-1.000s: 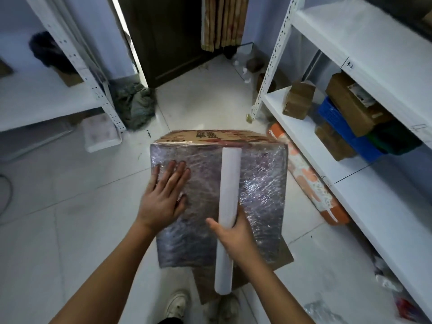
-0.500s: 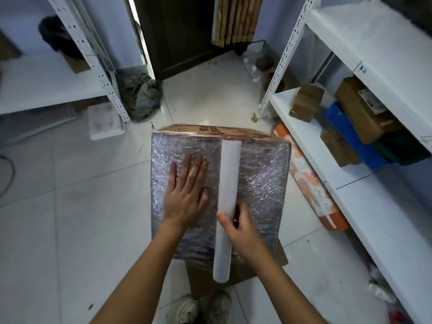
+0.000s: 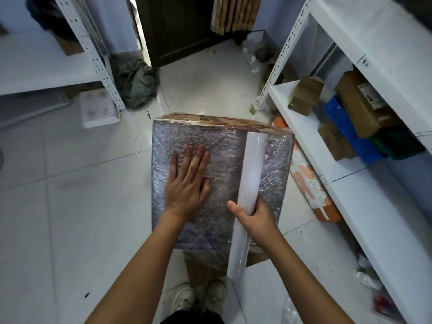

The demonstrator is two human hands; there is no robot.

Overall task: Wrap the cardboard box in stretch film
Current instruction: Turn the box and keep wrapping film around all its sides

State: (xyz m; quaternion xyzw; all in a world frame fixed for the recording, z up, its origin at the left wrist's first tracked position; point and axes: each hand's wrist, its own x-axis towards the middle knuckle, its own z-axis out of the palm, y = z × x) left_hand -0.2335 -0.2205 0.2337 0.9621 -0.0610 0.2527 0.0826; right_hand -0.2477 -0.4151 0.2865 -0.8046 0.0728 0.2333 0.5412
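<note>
While the left hand point(image 3: 187, 183) lies flat on top of the cardboard box point(image 3: 219, 183) with its fingers point(image 3: 198, 160) straight and close together, the right hand point(image 3: 254, 218) grips the stretch film roll point(image 3: 247, 195), its fingers curled round the roll and its thumb on the near side. The box sits on the floor point(image 3: 81, 218) under both hands, already covered in shiny film, and the roll lies along the top, just right of the left fingers. Two white shoes point(image 3: 198, 298) show below the box.
</note>
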